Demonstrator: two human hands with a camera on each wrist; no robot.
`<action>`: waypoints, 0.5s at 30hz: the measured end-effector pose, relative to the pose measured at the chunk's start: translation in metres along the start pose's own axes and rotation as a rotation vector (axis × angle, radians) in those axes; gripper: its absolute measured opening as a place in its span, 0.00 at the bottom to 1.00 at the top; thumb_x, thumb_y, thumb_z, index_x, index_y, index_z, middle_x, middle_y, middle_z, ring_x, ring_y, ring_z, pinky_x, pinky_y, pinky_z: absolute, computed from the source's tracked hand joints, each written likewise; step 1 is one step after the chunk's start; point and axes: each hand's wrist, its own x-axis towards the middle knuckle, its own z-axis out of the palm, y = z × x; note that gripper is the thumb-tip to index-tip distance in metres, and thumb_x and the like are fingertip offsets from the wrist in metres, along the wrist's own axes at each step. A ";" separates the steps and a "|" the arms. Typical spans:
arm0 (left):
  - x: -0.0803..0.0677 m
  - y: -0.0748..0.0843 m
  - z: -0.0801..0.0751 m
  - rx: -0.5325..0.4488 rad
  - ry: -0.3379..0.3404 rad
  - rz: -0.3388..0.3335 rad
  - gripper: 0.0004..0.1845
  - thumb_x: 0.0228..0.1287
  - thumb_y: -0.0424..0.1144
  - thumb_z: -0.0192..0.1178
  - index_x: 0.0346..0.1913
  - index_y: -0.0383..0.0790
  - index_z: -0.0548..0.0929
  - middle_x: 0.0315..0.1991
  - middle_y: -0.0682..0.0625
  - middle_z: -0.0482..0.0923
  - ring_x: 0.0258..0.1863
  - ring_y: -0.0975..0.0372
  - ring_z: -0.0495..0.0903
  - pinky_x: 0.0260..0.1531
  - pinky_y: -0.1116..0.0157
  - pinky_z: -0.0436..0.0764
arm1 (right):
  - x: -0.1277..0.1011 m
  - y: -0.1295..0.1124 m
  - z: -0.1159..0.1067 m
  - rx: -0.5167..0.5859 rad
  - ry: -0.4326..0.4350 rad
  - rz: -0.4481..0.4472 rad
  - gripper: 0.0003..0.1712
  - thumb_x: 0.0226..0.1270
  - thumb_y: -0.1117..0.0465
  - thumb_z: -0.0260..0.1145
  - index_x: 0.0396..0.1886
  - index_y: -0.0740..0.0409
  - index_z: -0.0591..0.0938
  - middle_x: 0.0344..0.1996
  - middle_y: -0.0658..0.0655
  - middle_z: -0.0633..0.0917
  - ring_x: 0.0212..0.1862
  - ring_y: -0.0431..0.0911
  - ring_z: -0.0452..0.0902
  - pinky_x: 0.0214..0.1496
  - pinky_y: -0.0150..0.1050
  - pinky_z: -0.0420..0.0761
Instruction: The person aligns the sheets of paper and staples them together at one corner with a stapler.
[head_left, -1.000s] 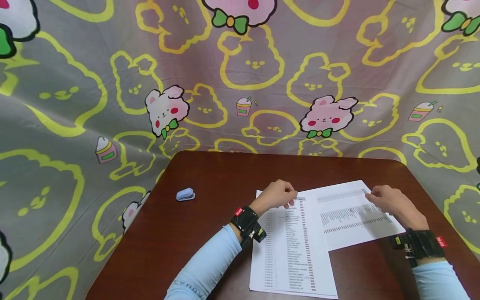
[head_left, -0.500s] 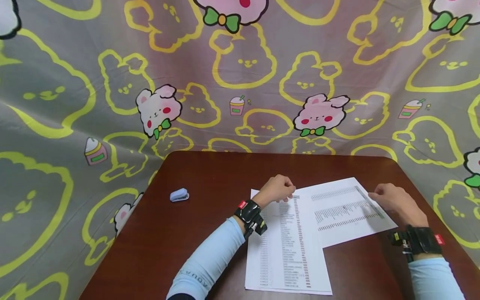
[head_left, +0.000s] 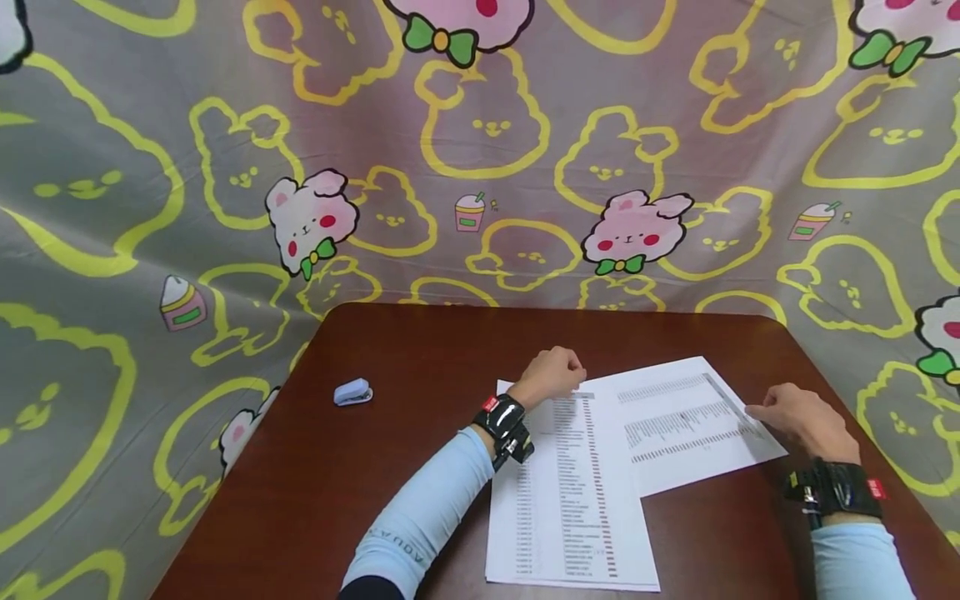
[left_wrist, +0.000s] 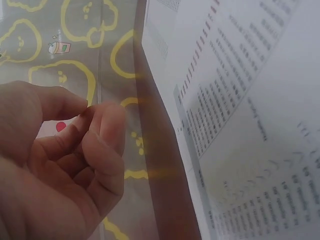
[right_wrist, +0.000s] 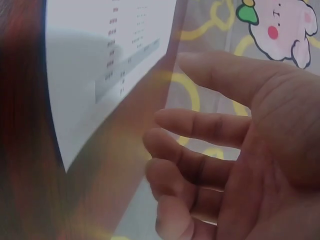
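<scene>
A printed sheet [head_left: 611, 533] with columns of text lies upright on the table, and a second printed sheet [head_left: 667, 467] sticks out at an angle from its right side. My left hand [head_left: 549, 373] is over the top edge of the upright sheet. Its fingers [left_wrist: 107, 165] are curled, the thumb tip close against the index finger, with nothing visible between them. My right hand [head_left: 810, 417] is at the right edge of the angled sheet, its thumb [right_wrist: 215, 75] and loosely bent fingers apart and holding nothing.
A small light blue stapler [head_left: 352, 392] lies on the left part of the dark brown table [head_left: 420, 350]. A grey cloth [head_left: 465, 267] with yellow cartoon outlines hangs behind the table and along its sides.
My right hand has drawn away to the right of the angled sheet. My left hand has shifted slightly up and right over the sheet's top edge. The head view has turned a little right.
</scene>
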 end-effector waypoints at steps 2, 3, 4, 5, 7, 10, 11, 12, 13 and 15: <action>0.001 -0.001 -0.002 0.001 0.008 0.018 0.09 0.69 0.45 0.57 0.34 0.46 0.81 0.25 0.56 0.78 0.24 0.65 0.74 0.21 0.69 0.67 | 0.000 -0.001 0.000 -0.013 0.000 0.003 0.32 0.62 0.42 0.66 0.44 0.70 0.77 0.29 0.64 0.78 0.32 0.56 0.73 0.29 0.44 0.72; 0.002 -0.001 -0.003 0.002 0.009 0.026 0.09 0.69 0.44 0.57 0.34 0.45 0.81 0.25 0.55 0.78 0.24 0.64 0.74 0.21 0.69 0.67 | 0.000 -0.002 0.000 -0.017 -0.001 0.003 0.32 0.61 0.42 0.66 0.44 0.70 0.77 0.29 0.64 0.78 0.32 0.56 0.73 0.29 0.44 0.72; 0.003 -0.002 -0.004 0.003 0.008 0.033 0.09 0.69 0.44 0.56 0.34 0.45 0.81 0.25 0.55 0.77 0.24 0.64 0.74 0.21 0.69 0.66 | 0.000 -0.002 0.001 -0.021 -0.006 0.003 0.33 0.61 0.42 0.67 0.45 0.71 0.76 0.30 0.65 0.78 0.32 0.56 0.73 0.29 0.45 0.72; 0.005 -0.002 -0.004 0.008 0.009 0.037 0.08 0.69 0.44 0.56 0.35 0.45 0.81 0.25 0.55 0.77 0.24 0.64 0.74 0.21 0.69 0.66 | 0.000 -0.003 0.001 -0.026 -0.009 0.001 0.35 0.60 0.41 0.68 0.46 0.71 0.76 0.31 0.66 0.78 0.32 0.57 0.73 0.29 0.45 0.73; 0.008 -0.002 -0.003 0.025 0.012 0.042 0.08 0.69 0.44 0.57 0.35 0.45 0.81 0.25 0.55 0.77 0.24 0.65 0.74 0.21 0.70 0.66 | 0.001 -0.002 0.002 -0.037 -0.014 0.006 0.37 0.58 0.41 0.69 0.48 0.72 0.76 0.32 0.67 0.79 0.33 0.58 0.74 0.30 0.47 0.73; 0.014 -0.002 0.002 0.051 0.024 0.035 0.07 0.68 0.43 0.57 0.36 0.45 0.82 0.26 0.55 0.77 0.25 0.65 0.74 0.22 0.70 0.67 | 0.000 0.000 0.004 -0.043 -0.021 0.030 0.38 0.56 0.41 0.70 0.48 0.72 0.76 0.33 0.67 0.79 0.34 0.59 0.74 0.31 0.48 0.73; 0.017 -0.002 0.004 0.057 0.026 0.030 0.07 0.67 0.43 0.58 0.36 0.45 0.82 0.27 0.55 0.78 0.25 0.65 0.74 0.23 0.69 0.67 | 0.000 0.000 0.005 -0.045 -0.021 0.036 0.37 0.56 0.41 0.70 0.48 0.72 0.76 0.33 0.67 0.79 0.34 0.59 0.73 0.30 0.48 0.73; 0.019 -0.001 0.006 0.063 0.025 0.024 0.07 0.67 0.43 0.58 0.37 0.44 0.83 0.28 0.55 0.79 0.26 0.65 0.74 0.24 0.69 0.68 | 0.000 0.001 0.006 -0.044 -0.021 0.044 0.36 0.57 0.42 0.70 0.47 0.71 0.76 0.32 0.67 0.78 0.34 0.59 0.73 0.30 0.47 0.73; 0.021 0.000 0.009 0.067 0.025 0.015 0.07 0.67 0.43 0.58 0.38 0.44 0.83 0.29 0.55 0.80 0.27 0.65 0.75 0.25 0.69 0.69 | -0.001 0.002 0.007 -0.035 -0.022 0.049 0.35 0.57 0.42 0.70 0.46 0.71 0.76 0.31 0.66 0.78 0.33 0.58 0.73 0.30 0.47 0.72; 0.025 0.002 0.016 0.079 0.024 -0.008 0.07 0.67 0.43 0.58 0.39 0.44 0.83 0.30 0.55 0.80 0.27 0.65 0.75 0.26 0.69 0.69 | -0.001 0.004 0.010 -0.020 -0.020 0.055 0.33 0.57 0.43 0.70 0.44 0.70 0.77 0.30 0.65 0.78 0.32 0.57 0.74 0.29 0.45 0.71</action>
